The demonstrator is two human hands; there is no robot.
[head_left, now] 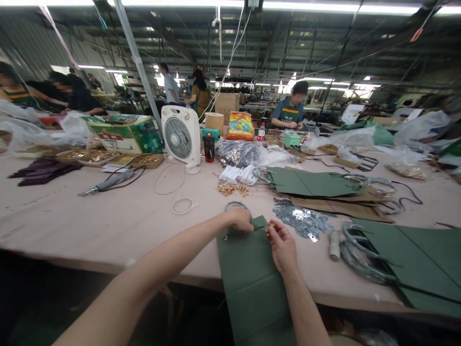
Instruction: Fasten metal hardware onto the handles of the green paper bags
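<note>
the fingers point(272, 230) of the right hand point(283, 247) pinch a small gold fitting point(271, 225) just above a dark green panel point(248, 269), while the left hand point(239, 219) curls over the panel's top edge, its grip hidden, so whether it is clenched cannot be told. a grey wire ring point(235, 205) sits just behind that hand. the panel lies at the near edge of the table point(108, 226), its lower end hanging over. beside it, a heap of grey metal tags point(298, 216) is spread out, and a loose scatter of gold fittings point(232, 190) lies farther up the table, so plenty of small parts appear to remain. to the right, more green panels point(421, 254) and a stack of green panels point(313, 182) already have grey rings alongside them, suggesting a good number have been worked on.
</note>
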